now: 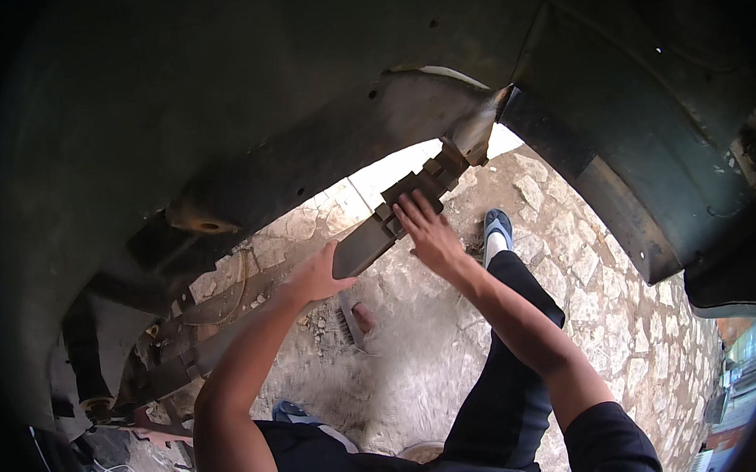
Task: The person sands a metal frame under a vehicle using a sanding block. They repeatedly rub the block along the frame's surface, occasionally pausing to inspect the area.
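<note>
A long dark leaf spring (366, 247) runs slantwise from the lower left to a rusty bracket (473, 137) under a vehicle body. Across its middle lies my left hand (311, 279), thumb on the near side and fingers toward the far side, gripping it. Farther up, my right hand (429, 228) rests on the spring beside a block-like clamp (411, 187), its fingers stretched out and lying flat. The undersides of both hands are hidden.
Dark body panels (615, 144) arch overhead and to the right. A wire brush (346, 323) lies on the dusty stone ground (586, 310) below the spring. At the lower left another person's hand (159, 431) shows near metal parts, with a white cable (141, 469) below.
</note>
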A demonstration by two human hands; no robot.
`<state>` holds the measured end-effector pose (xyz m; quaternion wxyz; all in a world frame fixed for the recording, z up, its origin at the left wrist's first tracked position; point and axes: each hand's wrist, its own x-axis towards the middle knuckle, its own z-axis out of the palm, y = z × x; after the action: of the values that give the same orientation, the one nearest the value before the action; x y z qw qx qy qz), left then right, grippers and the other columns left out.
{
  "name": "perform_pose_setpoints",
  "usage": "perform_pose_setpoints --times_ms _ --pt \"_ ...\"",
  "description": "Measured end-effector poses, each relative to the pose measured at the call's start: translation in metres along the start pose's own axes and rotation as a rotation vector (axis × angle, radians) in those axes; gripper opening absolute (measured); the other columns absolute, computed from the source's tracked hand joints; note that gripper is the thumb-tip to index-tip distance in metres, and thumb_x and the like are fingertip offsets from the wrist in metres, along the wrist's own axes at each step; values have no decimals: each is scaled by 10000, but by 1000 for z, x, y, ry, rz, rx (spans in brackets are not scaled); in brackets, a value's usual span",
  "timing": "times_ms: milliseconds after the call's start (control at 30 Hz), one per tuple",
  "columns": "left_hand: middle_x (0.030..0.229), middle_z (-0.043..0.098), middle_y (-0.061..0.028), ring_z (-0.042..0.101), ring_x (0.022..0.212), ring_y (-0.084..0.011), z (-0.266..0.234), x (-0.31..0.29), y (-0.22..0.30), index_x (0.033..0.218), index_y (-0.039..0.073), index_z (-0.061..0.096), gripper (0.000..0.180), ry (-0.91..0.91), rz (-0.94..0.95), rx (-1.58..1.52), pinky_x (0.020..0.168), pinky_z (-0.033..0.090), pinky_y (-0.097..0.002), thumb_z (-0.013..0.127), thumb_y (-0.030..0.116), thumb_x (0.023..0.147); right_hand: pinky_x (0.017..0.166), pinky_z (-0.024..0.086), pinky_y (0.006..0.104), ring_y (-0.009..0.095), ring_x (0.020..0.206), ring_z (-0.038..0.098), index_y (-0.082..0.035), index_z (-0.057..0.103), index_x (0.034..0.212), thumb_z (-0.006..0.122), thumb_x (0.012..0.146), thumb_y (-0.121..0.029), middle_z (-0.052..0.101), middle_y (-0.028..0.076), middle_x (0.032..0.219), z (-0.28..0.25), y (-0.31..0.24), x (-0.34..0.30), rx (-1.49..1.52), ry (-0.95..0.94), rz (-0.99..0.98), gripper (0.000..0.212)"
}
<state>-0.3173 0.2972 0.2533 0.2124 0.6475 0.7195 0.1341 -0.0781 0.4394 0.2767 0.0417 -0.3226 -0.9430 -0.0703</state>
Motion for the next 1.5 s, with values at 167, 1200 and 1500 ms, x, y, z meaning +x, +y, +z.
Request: perform_pose_setpoints --times_ms 167,1200,1500 --pt "1343 530 -339 577 1211 -454 -10 2 15 1493 -22 269 975 -79 -70 1 1026 476 -485 741 499 818 1142 378 594 287 1546 106 -156 270 1575 806 766 -154 149 56 1674 -8 29 4 65 48 8 970" --pt "1227 621 -179 602 1150 -331 -17 12 0 1483 94 393 729 359 399 280 1045 443 -467 700 416 906 1162 378 512 288 1536 156 -160 279 1570 870 715 -214 194 89 1656 -9 16 -4 101 6 -47 1041" --pt "792 660 -94 662 733 -269 -37 16 16 1524 178 385 720 480 534 333 740 550 -400 723 210 889 1199 333 472 322 1510 235 -139 352 1539 865 717 -179 273 82 1632 -13 39 -1 154 38 -106 970"
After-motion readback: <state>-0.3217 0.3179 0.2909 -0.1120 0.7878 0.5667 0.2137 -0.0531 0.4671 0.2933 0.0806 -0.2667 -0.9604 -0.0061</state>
